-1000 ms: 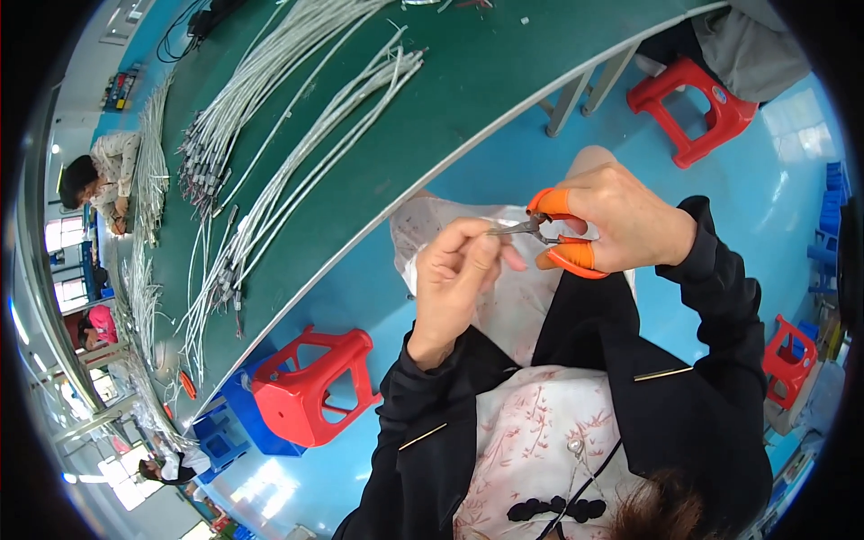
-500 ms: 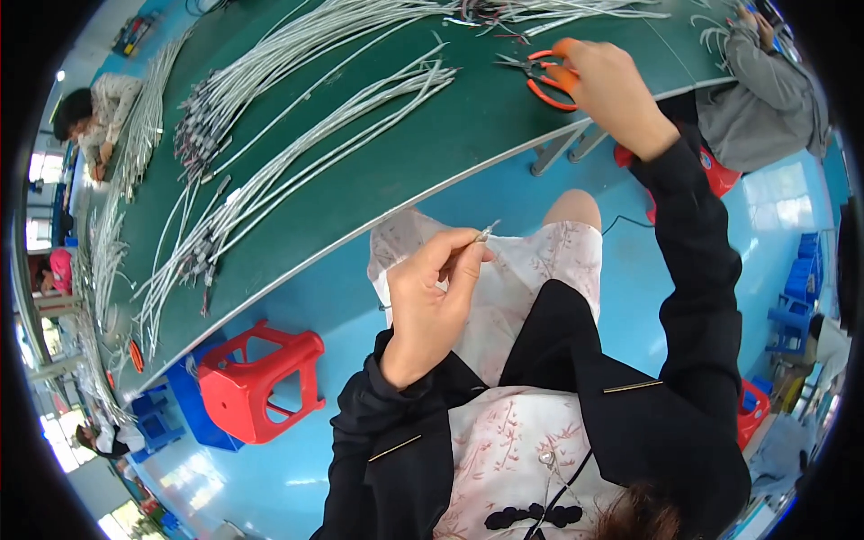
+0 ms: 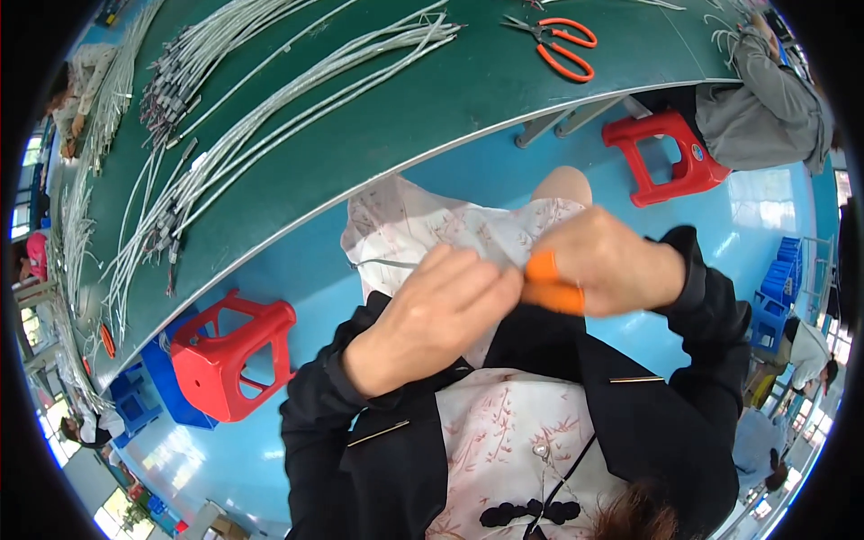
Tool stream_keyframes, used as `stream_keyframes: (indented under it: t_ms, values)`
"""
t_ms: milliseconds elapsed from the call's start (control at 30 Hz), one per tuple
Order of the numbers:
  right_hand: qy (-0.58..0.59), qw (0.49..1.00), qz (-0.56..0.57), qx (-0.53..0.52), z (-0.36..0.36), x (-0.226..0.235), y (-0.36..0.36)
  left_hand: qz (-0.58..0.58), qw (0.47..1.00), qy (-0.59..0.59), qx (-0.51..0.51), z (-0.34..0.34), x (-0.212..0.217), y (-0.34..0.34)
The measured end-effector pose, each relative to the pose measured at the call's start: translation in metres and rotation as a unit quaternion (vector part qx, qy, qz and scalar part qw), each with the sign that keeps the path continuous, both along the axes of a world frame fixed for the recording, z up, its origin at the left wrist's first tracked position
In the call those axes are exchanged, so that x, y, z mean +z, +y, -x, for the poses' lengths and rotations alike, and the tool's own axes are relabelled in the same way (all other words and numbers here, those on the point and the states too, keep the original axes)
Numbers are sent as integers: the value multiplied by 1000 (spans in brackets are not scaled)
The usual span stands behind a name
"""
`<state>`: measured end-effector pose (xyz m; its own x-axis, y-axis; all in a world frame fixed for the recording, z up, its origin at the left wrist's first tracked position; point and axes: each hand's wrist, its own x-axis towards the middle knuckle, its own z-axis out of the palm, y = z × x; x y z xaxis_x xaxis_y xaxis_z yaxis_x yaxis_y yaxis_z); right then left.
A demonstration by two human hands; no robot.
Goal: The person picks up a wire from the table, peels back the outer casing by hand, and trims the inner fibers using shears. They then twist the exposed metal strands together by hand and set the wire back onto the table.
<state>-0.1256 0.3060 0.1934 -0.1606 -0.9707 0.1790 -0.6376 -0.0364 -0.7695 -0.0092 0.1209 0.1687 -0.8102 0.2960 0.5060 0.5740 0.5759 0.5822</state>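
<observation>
Bench: long green worktable (image 3: 432, 108), bundles of white sleeved cables (image 3: 270, 108) and orange-handled scissors (image 3: 562, 45) well apart from me.
Left hand (image 3: 432, 315): my fingers pinched shut on a thin grey wire (image 3: 387, 264) over my lap.
Right hand (image 3: 603, 265): orange-capped fingertips (image 3: 544, 270) touching my left; blurred, hold unclear.
Risk: wire may slip if my pinch loosens.

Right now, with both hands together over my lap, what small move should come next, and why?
Probably draw the right hand slowly along the thin wire. The left hand already pinches that wire over the lap, the orange-capped fingertips meet it at the pinch, and the scissors lie on the green table, so no tool is in hand.
</observation>
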Motion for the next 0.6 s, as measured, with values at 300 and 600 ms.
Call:
stream_keyframes:
  t_ms: [300, 600]
  values:
    - [-76, 997, 9, 19, -32, -2, 17, 9, 982, -137, -131, -25, -7, -15]
    - [104, 952, -73, -278, 16, 3, 57, -282, 872, -395, 74, -12, -25, -23]
